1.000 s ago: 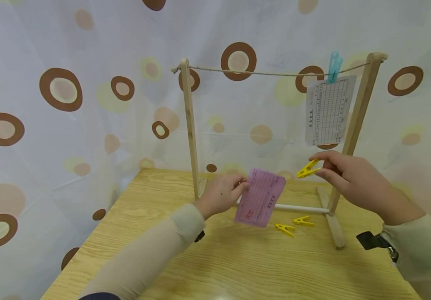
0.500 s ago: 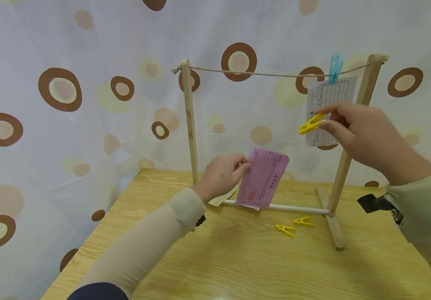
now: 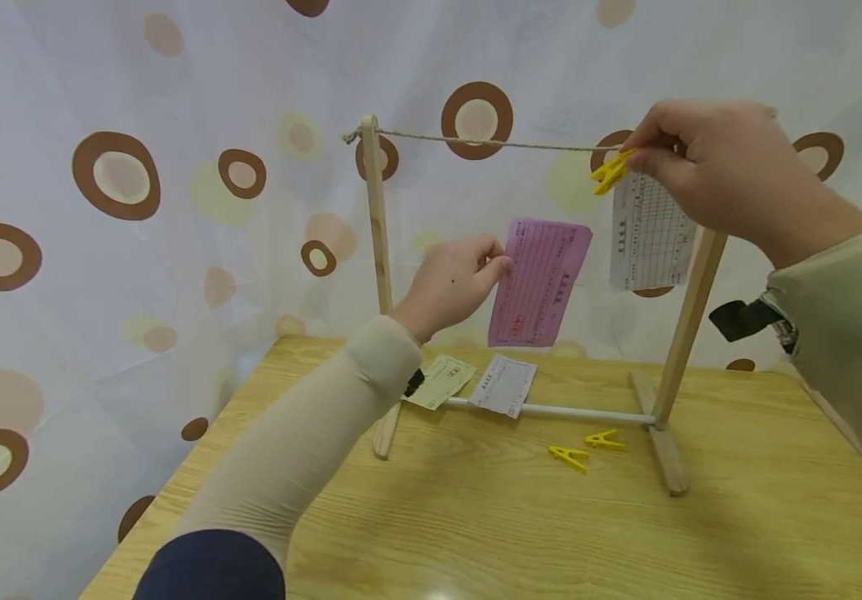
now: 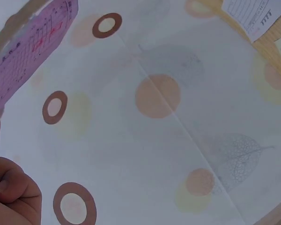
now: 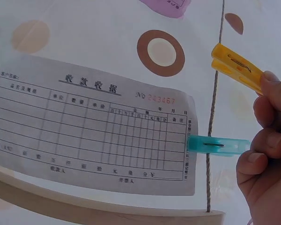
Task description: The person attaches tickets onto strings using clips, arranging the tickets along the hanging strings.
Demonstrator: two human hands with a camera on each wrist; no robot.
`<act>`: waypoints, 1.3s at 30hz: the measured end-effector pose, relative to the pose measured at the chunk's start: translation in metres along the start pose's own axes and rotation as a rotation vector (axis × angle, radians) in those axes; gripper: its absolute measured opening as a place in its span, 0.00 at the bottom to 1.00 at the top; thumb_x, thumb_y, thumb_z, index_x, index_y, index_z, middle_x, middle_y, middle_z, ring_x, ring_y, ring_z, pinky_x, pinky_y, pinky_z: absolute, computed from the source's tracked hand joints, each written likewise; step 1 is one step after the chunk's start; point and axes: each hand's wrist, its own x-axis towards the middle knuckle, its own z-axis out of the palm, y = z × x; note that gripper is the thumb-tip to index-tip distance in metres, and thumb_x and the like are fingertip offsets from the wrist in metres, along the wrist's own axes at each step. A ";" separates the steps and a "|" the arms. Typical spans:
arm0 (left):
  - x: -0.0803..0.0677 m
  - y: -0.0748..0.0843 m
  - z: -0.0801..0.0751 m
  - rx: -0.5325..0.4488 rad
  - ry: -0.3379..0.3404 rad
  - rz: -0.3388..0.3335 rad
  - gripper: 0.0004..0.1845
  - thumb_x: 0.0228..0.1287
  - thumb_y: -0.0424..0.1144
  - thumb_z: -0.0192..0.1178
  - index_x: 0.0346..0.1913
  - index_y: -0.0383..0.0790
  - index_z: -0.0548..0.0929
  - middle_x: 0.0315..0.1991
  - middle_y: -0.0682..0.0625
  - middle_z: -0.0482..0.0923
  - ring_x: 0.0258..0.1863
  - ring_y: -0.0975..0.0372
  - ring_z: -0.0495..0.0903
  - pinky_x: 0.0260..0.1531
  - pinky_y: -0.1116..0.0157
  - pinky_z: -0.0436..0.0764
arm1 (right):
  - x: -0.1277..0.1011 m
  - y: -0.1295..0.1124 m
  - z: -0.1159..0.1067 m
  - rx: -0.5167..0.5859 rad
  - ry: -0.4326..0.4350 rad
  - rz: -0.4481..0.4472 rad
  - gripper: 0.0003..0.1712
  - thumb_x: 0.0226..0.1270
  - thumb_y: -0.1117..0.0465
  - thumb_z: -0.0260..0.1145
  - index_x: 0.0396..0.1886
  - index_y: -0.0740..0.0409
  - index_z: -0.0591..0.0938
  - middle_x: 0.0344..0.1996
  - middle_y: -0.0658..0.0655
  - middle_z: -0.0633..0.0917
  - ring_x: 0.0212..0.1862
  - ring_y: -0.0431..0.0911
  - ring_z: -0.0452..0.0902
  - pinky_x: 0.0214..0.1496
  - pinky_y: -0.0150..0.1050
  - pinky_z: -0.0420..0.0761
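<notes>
My left hand [image 3: 457,279] pinches a pink receipt slip [image 3: 539,283] by its left edge, holding it up below the rope [image 3: 506,143]. With thumb and fingertips my right hand [image 3: 731,179] pinches a yellow clothespin [image 3: 611,172], which overlaps the rope in the right wrist view. Close beside those fingers, a teal clothespin [image 5: 218,145] clips a white receipt slip [image 5: 93,126] to the rope; the right hand hides that clothespin in the head view. The pink slip also shows at the upper left of the left wrist view, above the curled fingers.
The rope runs between two wooden posts [image 3: 380,225] joined low by a white rod [image 3: 588,413]. A pale yellow slip [image 3: 442,382] and another white slip [image 3: 504,385] lie near the rod. Two yellow clothespins [image 3: 568,457] lie on the wooden table [image 3: 431,517] in front.
Both hands have risen, the left lifting the pink slip off the table area, the right bringing the yellow clothespin up to rope height. The slips lying near the rod have come into view.
</notes>
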 end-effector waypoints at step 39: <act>0.060 0.015 -0.014 0.090 0.047 -0.047 0.11 0.79 0.47 0.54 0.42 0.45 0.82 0.37 0.55 0.81 0.34 0.63 0.73 0.38 0.68 0.71 | 0.048 -0.007 -0.010 -0.140 -0.200 0.063 0.22 0.82 0.54 0.53 0.60 0.65 0.81 0.44 0.68 0.84 0.36 0.58 0.73 0.31 0.48 0.73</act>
